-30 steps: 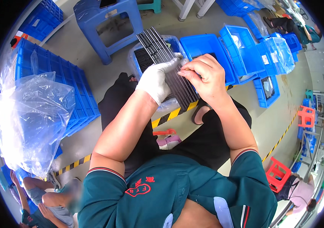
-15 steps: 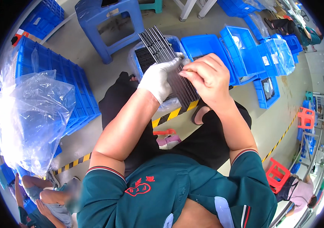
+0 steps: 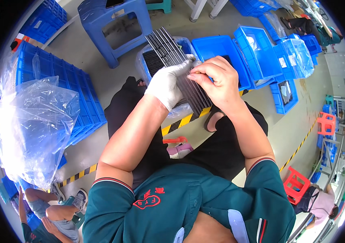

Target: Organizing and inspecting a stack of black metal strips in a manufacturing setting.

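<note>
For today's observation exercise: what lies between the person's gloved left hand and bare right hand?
In the head view, a fanned stack of dark flat strips lies between the left hand and right hand; both grip it.

We count one blue stool [image 3: 113, 24], two red stools [image 3: 327, 122], one big clear plastic bag [image 3: 33, 125], and one stack of dark strips [image 3: 178, 67].

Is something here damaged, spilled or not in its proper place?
Nothing stands out. The left hand, in a white glove, and the bare right hand hold a fanned stack of dark grey strips over a blue bin lined with plastic. No spill or breakage shows.
</note>
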The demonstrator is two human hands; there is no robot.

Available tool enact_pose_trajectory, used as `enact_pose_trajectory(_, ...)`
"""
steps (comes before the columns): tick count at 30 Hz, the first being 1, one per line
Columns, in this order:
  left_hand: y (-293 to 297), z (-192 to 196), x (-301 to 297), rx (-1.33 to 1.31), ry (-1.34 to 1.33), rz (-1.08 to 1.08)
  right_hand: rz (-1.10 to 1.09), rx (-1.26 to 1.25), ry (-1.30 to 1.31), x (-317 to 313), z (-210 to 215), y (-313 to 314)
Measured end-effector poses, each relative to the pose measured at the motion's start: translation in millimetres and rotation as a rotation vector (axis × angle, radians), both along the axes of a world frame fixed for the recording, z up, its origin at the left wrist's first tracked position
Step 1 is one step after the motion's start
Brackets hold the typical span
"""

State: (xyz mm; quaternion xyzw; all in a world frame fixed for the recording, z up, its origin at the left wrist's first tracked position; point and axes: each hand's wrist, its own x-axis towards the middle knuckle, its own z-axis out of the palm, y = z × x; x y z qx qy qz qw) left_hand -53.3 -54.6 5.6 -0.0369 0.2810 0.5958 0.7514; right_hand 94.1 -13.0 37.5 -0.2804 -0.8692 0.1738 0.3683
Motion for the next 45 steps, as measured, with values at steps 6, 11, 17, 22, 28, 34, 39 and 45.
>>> enact_pose_trajectory(6, -0.5, -2.7, 0.6, 0.013, -0.001, -0.001, 0.047, 0.187, -0.075, -1.9, -2.8, 1.1)
enact_pose_trajectory(11, -0.2, -5.9, 1.8, 0.005, 0.031, 0.009, 0.059, 0.252, -0.165, -5.8, -4.4, -1.8)
enact_pose_trajectory(17, -2.1, 6.0, 0.6, 0.013, -0.031, -0.001, 0.017, 0.085, 0.014, -3.2, 12.9, -1.6)
enact_pose_trajectory(22, 0.0, 6.1, 0.6, 0.0, -0.01, 0.021, 0.009, -0.132, 0.067, -1.9, -5.0, 1.9)
enact_pose_trajectory(28, 0.9, 1.5, -0.1, 0.016, -0.038, 0.019, 0.015, -0.101, 0.063, -2.2, -4.0, 0.1)
enact_pose_trajectory(34, -0.7, 0.5, 0.0, 0.036, -0.039, 0.02, 0.038, 0.08, -0.014, -4.3, -2.8, -0.9)
enact_pose_trajectory(39, 1.5, -4.7, 0.1, 0.011, -0.016, 0.033, 0.048, 0.119, -0.081, -2.9, -1.5, -1.0)
enact_pose_trajectory(45, 1.4, -4.5, 1.0, 0.007, 0.002, 0.018, 0.046, 0.203, -0.166, -7.3, -5.9, -6.1)
